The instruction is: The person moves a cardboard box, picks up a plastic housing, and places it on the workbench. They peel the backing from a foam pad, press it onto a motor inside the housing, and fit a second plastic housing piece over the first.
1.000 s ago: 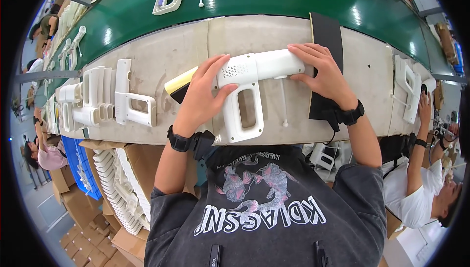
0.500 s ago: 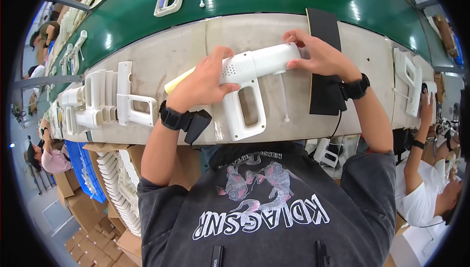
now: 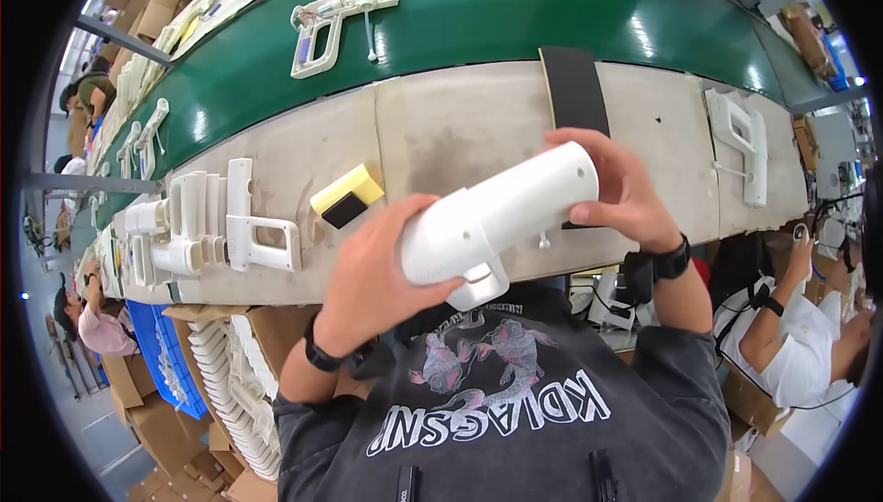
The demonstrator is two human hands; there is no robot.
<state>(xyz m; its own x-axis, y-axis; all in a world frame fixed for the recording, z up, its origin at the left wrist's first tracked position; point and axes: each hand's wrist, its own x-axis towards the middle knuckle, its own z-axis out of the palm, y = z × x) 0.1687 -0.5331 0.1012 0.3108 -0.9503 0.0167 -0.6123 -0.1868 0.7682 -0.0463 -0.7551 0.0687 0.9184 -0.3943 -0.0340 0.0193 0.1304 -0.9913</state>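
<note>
A white gun-shaped plastic housing [image 3: 515, 200] is held up in front of my chest, over the near table edge. Its rounded barrel slants up to the right; the looped handle points toward me and is seen foreshortened. My left hand [image 3: 372, 267] is closed round the left end of the barrel, thumb underneath near the handle. My right hand [image 3: 625, 191] grips the right end, with the thumb below and fingers behind. A thin white rod with a ball tip [image 3: 544, 242] shows below the barrel. Left of the housing, a yellow-and-black block [image 3: 348, 196] lies on the table.
Several white housing shells [image 3: 189, 221] stand in a row at left. A black strip [image 3: 577, 92] lies behind my right hand. On the green conveyor [image 3: 460, 14] lies an opened gun-shaped assembly [image 3: 336, 28]. Another white housing [image 3: 740, 148] is at right, near a co-worker [image 3: 782, 318].
Both hands have lifted the housing off the table toward me and tipped it, so the handle now points at my body. The yellow-and-black block has come into fuller view.
</note>
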